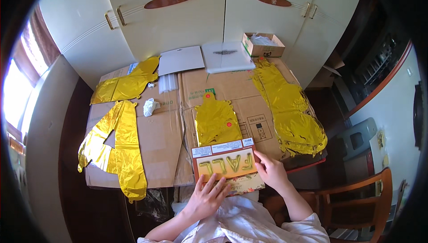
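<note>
- Head view: the card (225, 164) lies between both hands, at the table's near edge, its wider side running left to right, the right end slightly farther out.
- The right hand (273, 174) seems to pinch the card's right edge, thumb on top.
- The left hand (209, 198) rests on its near-left part, fingers spread; whether the thumb grips beneath, I cannot tell.
- Both touch the card, so neither is nearer.
- Straight beyond it, the foil (217, 120) lies lengthwise away from the person, its near end behind the card.
</note>
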Demonstrator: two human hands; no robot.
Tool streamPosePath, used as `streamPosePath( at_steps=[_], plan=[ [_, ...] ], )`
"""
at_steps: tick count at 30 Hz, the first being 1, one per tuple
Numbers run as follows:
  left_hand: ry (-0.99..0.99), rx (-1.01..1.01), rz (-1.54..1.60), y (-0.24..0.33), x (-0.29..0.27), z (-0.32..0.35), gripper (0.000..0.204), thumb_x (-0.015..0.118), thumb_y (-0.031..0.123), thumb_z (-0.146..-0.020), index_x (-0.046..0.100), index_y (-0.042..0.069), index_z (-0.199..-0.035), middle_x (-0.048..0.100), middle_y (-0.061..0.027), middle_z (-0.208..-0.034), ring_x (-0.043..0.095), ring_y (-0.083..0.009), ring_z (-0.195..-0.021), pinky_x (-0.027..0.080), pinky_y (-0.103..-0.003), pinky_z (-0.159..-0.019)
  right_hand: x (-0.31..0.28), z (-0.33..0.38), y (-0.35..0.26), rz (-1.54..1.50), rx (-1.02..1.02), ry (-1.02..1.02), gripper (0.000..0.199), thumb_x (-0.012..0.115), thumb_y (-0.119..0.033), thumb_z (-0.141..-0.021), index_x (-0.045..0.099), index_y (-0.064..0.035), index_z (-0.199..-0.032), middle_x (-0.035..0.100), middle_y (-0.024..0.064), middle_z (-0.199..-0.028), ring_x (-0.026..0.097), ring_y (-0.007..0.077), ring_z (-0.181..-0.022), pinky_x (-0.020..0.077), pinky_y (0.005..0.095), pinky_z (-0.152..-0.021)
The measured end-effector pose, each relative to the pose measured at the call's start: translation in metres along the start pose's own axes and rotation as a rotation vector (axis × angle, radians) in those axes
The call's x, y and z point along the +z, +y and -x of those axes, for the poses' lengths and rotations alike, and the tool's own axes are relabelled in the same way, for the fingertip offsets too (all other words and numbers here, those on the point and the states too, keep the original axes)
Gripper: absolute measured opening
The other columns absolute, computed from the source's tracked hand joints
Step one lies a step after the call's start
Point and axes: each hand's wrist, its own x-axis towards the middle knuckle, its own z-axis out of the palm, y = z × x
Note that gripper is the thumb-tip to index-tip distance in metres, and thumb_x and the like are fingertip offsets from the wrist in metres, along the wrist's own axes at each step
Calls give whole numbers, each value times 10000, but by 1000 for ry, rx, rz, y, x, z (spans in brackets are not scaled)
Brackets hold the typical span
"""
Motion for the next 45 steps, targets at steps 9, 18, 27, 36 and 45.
streamPosePath(
  at_steps=[9,18,27,36,45],
  plan=[
    [19,-22,-38,-11,0,-16,410,625,156,-801,648,131,-1209,620,-127,-1245,557,-349,-1195,375,-601,-999,15,-37,-15,65,-373,15,407,668,-225,-856,602,-50,-1217,588,115,-1237,523,291,-1205,409,432,-1024],
    [29,-35,-27,-14,1,-21,413,627,146,-787,649,128,-1200,619,-124,-1242,558,-347,-1188,379,-601,-992,38,-55,-10,203,-419,-33,371,630,-272,-881,614,-70,-1192,566,103,-1312,478,287,-1276,342,452,-1096],
    [-52,-127,210,-15,-16,-39,521,711,351,-766,608,107,-1215,561,-125,-1289,496,-335,-1238,375,-590,-985,41,-59,-4,201,-408,-17,336,632,-267,-875,629,-100,-1167,566,79,-1321,466,276,-1297,321,446,-1110],
    [-71,-238,-4,-40,4,-55,673,639,586,-794,549,207,-1343,408,-170,-1458,343,-475,-1340,221,-680,-1066,36,-66,-8,138,-402,-64,365,677,-258,-846,615,-75,-1156,578,106,-1261,491,300,-1250,379,435,-1066],
    [-84,-240,-34,-39,6,-55,688,632,618,-781,557,215,-1333,410,-159,-1456,323,-469,-1352,228,-688,-1056,40,-159,3,-267,-13,-133,583,742,-248,-819,429,-25,-1256,470,196,-1223,534,310,-1107,463,397,-937]
  ],
)
